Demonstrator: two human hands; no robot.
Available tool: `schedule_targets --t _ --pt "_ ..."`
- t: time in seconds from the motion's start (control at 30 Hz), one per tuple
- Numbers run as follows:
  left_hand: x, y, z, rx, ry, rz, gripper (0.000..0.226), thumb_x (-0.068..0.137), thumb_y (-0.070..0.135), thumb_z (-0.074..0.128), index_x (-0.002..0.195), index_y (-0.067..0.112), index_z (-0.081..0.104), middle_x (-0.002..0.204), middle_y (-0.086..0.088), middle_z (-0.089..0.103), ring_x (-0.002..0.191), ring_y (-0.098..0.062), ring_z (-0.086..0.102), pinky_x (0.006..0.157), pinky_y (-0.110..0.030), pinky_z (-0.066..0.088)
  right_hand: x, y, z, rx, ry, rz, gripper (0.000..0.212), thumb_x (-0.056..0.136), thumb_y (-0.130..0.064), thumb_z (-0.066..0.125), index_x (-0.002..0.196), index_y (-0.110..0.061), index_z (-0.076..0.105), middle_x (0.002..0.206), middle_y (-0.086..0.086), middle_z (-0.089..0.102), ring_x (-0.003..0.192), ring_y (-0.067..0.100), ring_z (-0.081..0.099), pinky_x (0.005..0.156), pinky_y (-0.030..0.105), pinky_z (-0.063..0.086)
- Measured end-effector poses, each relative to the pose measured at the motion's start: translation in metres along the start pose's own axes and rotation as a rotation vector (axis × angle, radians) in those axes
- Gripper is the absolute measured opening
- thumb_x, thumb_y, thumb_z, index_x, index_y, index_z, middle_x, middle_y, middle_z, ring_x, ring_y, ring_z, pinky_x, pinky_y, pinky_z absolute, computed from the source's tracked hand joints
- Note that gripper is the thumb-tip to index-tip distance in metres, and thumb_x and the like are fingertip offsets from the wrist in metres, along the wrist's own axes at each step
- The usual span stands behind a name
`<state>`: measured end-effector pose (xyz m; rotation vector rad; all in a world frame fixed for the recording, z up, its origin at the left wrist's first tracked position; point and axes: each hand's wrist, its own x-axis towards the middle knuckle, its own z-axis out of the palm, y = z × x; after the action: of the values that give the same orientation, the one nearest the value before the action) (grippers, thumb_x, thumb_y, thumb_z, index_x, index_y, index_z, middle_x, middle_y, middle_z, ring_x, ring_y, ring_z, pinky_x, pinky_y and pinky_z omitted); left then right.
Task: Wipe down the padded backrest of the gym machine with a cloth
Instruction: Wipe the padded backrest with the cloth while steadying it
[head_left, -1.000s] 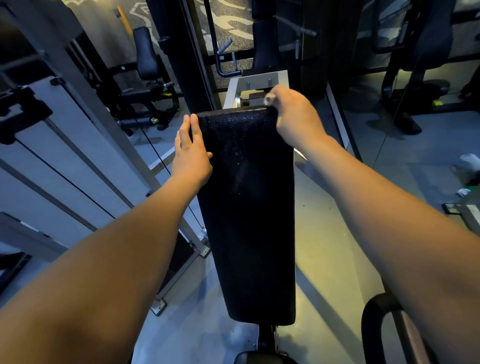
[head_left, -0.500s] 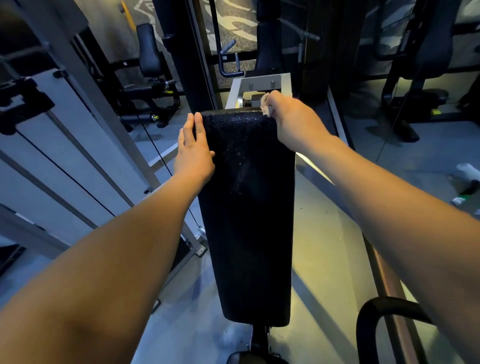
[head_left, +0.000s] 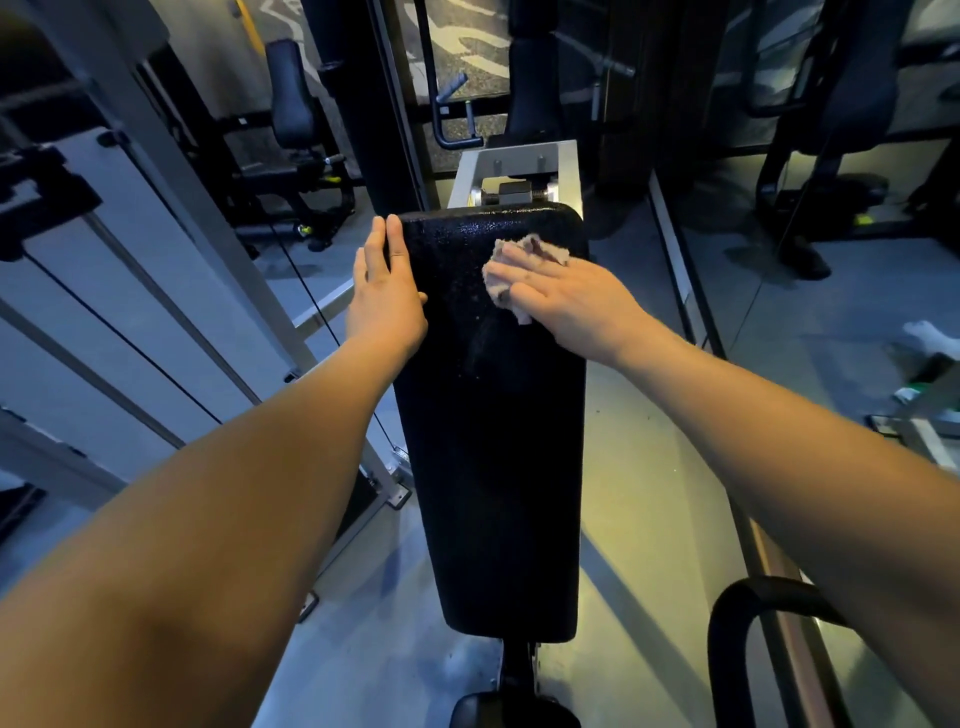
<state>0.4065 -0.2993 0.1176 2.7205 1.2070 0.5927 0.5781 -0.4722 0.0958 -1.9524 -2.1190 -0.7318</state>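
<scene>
A long black padded backrest (head_left: 493, 441) runs down the middle of the head view, its top end far from me. My right hand (head_left: 566, 299) lies flat on its upper right part, fingers straight, pressing a crumpled pale cloth (head_left: 511, 270) against the pad. The cloth shows beyond and beside the fingers. My left hand (head_left: 384, 291) rests with straight fingers against the pad's upper left edge, thumb on the surface.
A grey metal bracket (head_left: 519, 166) sits behind the pad's top. A grey machine frame with cables (head_left: 171, 249) stands to the left. A black curved bar (head_left: 753, 613) is at the lower right, other gym machines (head_left: 291, 135) behind.
My right hand has come off the pad's top right corner and moved down onto the face of the pad, flattening on the cloth. My left hand has stayed at the left edge.
</scene>
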Motion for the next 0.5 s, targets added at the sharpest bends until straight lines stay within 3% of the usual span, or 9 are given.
schedule_targets --t 0.13,0.3,0.37,0.4,0.43,0.5 --pt "0.0 0.0 0.003 -0.009 0.005 -0.004 0.093 0.101 0.009 0.055 0.159 0.022 -0.016 0.166 0.008 -0.019 0.155 -0.028 -0.001 0.114 -0.044 0.04 0.021 -0.008 -0.001 0.017 0.1 0.063 0.032 0.094 -0.01 0.037 0.12 -0.01 0.055 0.154 0.01 0.05 0.146 0.032 0.042 0.092 0.043 0.052" --pt "0.0 0.001 0.003 -0.017 0.005 -0.009 0.093 0.101 0.009 0.054 0.159 0.023 -0.017 0.166 0.009 -0.019 0.155 -0.027 -0.002 0.113 -0.045 0.041 0.05 -0.004 -0.013 -0.012 0.18 0.265 0.043 0.084 -0.001 0.045 0.124 -0.009 0.058 0.148 0.012 0.055 0.137 0.039 0.05 0.109 0.053 0.041" --pt "0.0 0.0 0.001 -0.018 0.0 -0.002 0.094 0.1 0.007 0.054 0.159 0.024 -0.017 0.166 0.009 -0.019 0.155 -0.028 0.0 0.111 -0.043 0.043 0.058 0.003 -0.021 0.019 0.228 0.3 0.042 0.08 0.003 0.049 0.115 -0.018 0.055 0.128 0.007 0.063 0.114 0.036 0.058 0.089 0.04 0.042" --pt "0.0 -0.001 0.0 -0.02 -0.004 0.002 0.094 0.1 0.007 0.055 0.159 0.024 -0.017 0.166 0.009 -0.019 0.155 -0.028 0.001 0.111 -0.042 0.043 0.058 0.004 -0.024 0.055 0.246 0.288 0.04 0.077 0.005 0.05 0.109 -0.019 0.055 0.115 0.004 0.062 0.102 0.034 0.057 0.078 0.034 0.035" --pt "-0.001 -0.001 -0.001 -0.023 -0.01 0.006 0.095 0.1 0.007 0.055 0.159 0.025 -0.017 0.166 0.009 -0.019 0.155 -0.029 0.002 0.11 -0.042 0.043 0.055 0.006 -0.025 0.102 0.267 0.276 0.038 0.075 0.006 0.05 0.103 -0.019 0.055 0.107 0.003 0.061 0.096 0.032 0.056 0.075 0.031 0.03" --pt "-0.001 -0.001 -0.002 -0.026 -0.014 0.019 0.095 0.1 0.008 0.056 0.159 0.024 -0.017 0.166 0.009 -0.019 0.154 -0.029 0.005 0.108 -0.041 0.045 0.044 0.009 -0.024 0.224 0.339 0.3 0.036 0.076 0.006 0.044 0.102 -0.015 0.059 0.106 0.005 0.062 0.097 0.03 0.056 0.077 0.031 0.036"
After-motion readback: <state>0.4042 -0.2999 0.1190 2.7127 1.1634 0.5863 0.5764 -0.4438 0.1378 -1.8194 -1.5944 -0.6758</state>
